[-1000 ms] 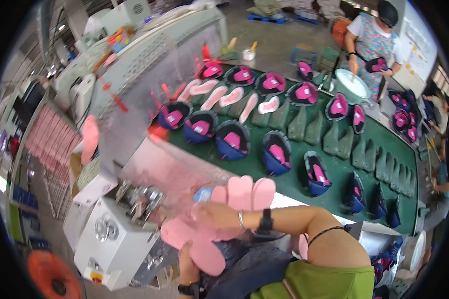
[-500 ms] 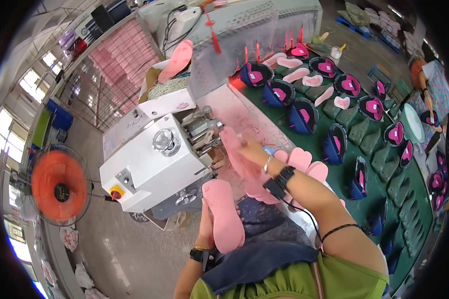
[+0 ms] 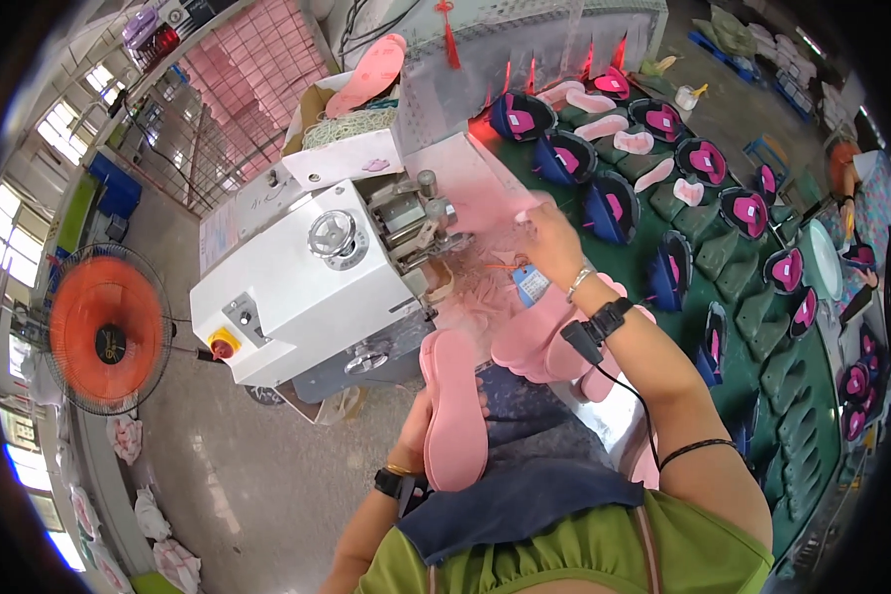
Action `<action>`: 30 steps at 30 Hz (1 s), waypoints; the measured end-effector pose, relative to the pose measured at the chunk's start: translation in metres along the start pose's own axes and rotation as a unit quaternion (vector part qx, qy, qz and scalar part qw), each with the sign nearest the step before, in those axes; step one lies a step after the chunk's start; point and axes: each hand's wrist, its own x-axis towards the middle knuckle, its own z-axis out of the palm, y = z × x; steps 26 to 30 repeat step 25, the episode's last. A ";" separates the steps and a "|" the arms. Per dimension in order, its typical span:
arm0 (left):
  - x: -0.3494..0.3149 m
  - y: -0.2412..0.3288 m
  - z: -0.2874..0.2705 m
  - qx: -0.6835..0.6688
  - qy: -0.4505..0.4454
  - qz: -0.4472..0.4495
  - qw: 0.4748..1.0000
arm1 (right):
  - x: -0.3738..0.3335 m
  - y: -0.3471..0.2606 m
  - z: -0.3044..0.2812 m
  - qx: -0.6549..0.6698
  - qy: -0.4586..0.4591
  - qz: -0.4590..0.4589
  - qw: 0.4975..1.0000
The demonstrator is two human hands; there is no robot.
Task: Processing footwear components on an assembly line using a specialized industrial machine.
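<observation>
My left hand is closed round pink insoles, held upright at the near edge of the bench; a second layer's edge shows beside the top one. My right hand is over the pink-dusted worktop, right of the machine head, its fingers bent together. A small pale patch shows at the fingertips; what they hold, if anything, is too blurred to name. Below the right wrist lies a pile of pink insoles. The white machine, with a handwheel on top, stands left of my right hand.
Thin pink scraps and a blue tag lie by the machine head. Behind it, a box holds string and a pink insole. Navy shoe uppers and green moulds cover the green table at right. An orange fan stands at left.
My right hand has moved away from the machine head, and the blurred pink insole it held there no longer shows in it. The insoles in my left hand have turned upright, showing a layered edge.
</observation>
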 end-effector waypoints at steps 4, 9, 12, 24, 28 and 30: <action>-0.012 0.004 -0.009 0.040 0.012 0.016 0.999 | -0.001 -0.004 0.053 0.098 -0.100 0.188 0.972; -0.020 0.011 -0.007 0.071 0.072 0.053 0.993 | 0.035 -0.006 0.121 0.177 0.016 0.272 0.946; -0.017 0.010 0.000 0.063 0.107 0.050 0.991 | 0.057 0.008 0.142 0.218 0.034 0.283 0.934; 0.037 -0.010 0.003 0.128 0.107 0.035 0.985 | -0.044 0.191 -0.139 0.201 0.248 0.449 0.835; 0.041 -0.011 0.003 0.146 0.096 0.054 0.983 | -0.047 0.203 -0.144 0.208 0.257 0.432 0.839; 0.041 -0.011 0.003 0.146 0.096 0.054 0.983 | -0.047 0.203 -0.144 0.208 0.257 0.432 0.839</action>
